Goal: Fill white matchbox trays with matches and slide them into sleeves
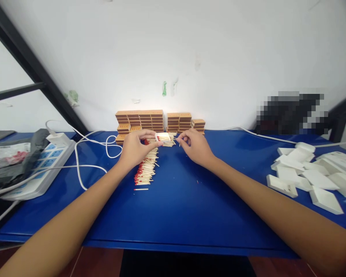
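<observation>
My left hand (137, 147) grips a small white matchbox tray (163, 137) by its left end, with some red-tipped matches lying in it. Just right of the tray, my right hand (194, 145) has its thumb and index finger pinched on thin matchsticks (175, 139). A long pile of red-headed matches (145, 169) runs toward the front below the tray, and more match ends show behind it. One single match (141, 189) lies in front of the pile. Behind my hands, brown matchboxes (145, 120) stand stacked against the wall.
Several white trays (308, 171) lie heaped at the right. On the left are a white power strip (50, 161), looping white cables (78, 165) and a grey plastic bag (31, 154). The blue table (173, 215) ends at a front edge.
</observation>
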`<state>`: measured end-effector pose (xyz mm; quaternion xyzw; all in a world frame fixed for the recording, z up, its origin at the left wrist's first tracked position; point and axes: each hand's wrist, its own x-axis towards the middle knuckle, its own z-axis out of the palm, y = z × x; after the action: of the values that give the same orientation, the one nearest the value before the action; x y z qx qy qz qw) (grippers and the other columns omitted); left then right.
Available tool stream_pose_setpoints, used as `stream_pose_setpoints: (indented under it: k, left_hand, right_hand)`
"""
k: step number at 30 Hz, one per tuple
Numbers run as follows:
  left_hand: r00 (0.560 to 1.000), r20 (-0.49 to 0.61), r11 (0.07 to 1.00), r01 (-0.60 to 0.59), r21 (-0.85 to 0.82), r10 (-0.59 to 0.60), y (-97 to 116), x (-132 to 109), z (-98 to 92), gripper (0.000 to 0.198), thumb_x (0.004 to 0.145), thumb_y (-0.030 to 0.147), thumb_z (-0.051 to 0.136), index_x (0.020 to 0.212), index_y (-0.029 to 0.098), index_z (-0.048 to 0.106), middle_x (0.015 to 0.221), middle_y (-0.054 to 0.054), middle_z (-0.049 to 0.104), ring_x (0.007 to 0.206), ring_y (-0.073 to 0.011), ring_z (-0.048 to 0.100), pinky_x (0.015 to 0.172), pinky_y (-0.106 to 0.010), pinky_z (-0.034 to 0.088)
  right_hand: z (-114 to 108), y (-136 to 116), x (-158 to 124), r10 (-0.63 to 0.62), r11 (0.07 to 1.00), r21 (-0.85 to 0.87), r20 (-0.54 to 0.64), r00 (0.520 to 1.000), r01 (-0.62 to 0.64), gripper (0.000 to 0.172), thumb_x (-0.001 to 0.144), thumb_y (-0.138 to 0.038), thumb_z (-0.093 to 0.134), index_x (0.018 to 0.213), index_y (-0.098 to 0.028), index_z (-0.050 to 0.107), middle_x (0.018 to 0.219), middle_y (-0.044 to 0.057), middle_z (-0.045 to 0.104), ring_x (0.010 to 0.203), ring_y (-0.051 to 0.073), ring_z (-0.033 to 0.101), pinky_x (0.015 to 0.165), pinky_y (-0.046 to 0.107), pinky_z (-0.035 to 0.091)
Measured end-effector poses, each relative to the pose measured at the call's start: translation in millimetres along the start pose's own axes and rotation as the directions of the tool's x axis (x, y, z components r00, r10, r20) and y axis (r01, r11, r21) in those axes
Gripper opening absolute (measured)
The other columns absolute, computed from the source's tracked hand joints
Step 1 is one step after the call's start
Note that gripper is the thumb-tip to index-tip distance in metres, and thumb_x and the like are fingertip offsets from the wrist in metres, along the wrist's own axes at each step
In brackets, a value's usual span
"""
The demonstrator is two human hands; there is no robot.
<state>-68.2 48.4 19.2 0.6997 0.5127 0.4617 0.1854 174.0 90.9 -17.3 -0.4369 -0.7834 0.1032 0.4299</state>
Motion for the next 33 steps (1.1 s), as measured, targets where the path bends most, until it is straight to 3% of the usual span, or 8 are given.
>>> stream_pose_setpoints:
  k: [4, 9, 13, 18, 25, 33]
  left_hand:
    - [0.997, -0.073, 0.995, 0.015, 0.102, -0.007, -0.5, 1.9, -4.1, 0.041, 0.076, 0.048, 0.095, 0.101, 0.018, 0.081, 0.102, -0.010, 0.085, 0.093, -0.0276, 0.082, 0.089, -0.039, 0.065]
    - [0.997, -0.081, 0.991, 0.002, 0.132, 0.009, -2.0, 2.2, -4.6, 0.037, 0.079, 0.045, 0.094, 0.101, 0.019, 0.081, 0.102, -0.009, 0.085, 0.094, -0.0270, 0.082, 0.088, -0.038, 0.064]
    - [0.997, -0.077, 0.990, -0.008, 0.143, 0.019, -3.2, 2.1, -4.2, 0.036, 0.078, 0.044, 0.094, 0.101, 0.020, 0.081, 0.104, -0.009, 0.085, 0.100, -0.0279, 0.082, 0.087, -0.036, 0.064]
    - [0.998, -0.067, 0.989, -0.008, 0.148, 0.018, -4.0, 2.3, -4.6, 0.037, 0.076, 0.043, 0.096, 0.101, 0.021, 0.081, 0.105, -0.008, 0.085, 0.100, -0.0279, 0.082, 0.088, -0.037, 0.064]
    - [0.998, -0.065, 0.992, -0.007, 0.123, 0.015, -1.1, 1.4, -5.2, 0.037, 0.076, 0.045, 0.096, 0.098, 0.020, 0.081, 0.103, -0.009, 0.085, 0.103, -0.0296, 0.082, 0.088, -0.036, 0.065]
    - [0.998, -0.057, 0.994, -0.021, 0.106, 0.027, -4.1, 3.0, -5.5, 0.040, 0.075, 0.047, 0.097, 0.100, 0.021, 0.080, 0.107, -0.008, 0.085, 0.105, -0.0297, 0.082, 0.089, -0.037, 0.065]
  right_hand:
    - [8.3, 11.1, 1.0, 0.070, 0.995, -0.080, 0.122, 0.990, -0.060, 0.007, 0.097, -0.024, 0.068, 0.092, -0.020, 0.070, 0.095, 0.005, 0.066, 0.079, 0.019, 0.059, 0.076, 0.034, 0.045]
    - [12.8, 15.2, -1.2, 0.054, 0.986, -0.162, 0.177, 0.983, -0.025, 0.008, 0.097, -0.028, 0.071, 0.099, -0.020, 0.070, 0.101, 0.007, 0.068, 0.092, 0.023, 0.064, 0.082, 0.035, 0.047]
    - [9.4, 12.1, 0.4, 0.194, 0.950, -0.273, 0.139, 0.971, -0.151, 0.014, 0.097, -0.032, 0.072, 0.103, -0.020, 0.070, 0.106, 0.009, 0.070, 0.092, 0.024, 0.066, 0.079, 0.035, 0.048]
    - [3.7, 7.7, 5.0, 0.353, 0.886, -0.371, 0.154, 0.923, -0.277, 0.017, 0.101, -0.032, 0.068, 0.091, -0.020, 0.073, 0.101, 0.010, 0.075, 0.089, 0.024, 0.069, 0.074, 0.033, 0.045]
    - [-3.4, 2.3, 8.4, 0.450, 0.864, -0.344, 0.201, 0.870, -0.367, 0.024, 0.104, -0.029, 0.064, 0.088, -0.019, 0.078, 0.091, 0.010, 0.079, 0.082, 0.022, 0.071, 0.069, 0.031, 0.042]
    - [6.8, -9.5, 26.3, 0.425, 0.895, -0.254, 0.230, 0.875, -0.367, 0.034, 0.104, -0.033, 0.063, 0.077, -0.018, 0.078, 0.070, 0.003, 0.073, 0.068, 0.018, 0.065, 0.063, 0.029, 0.040]
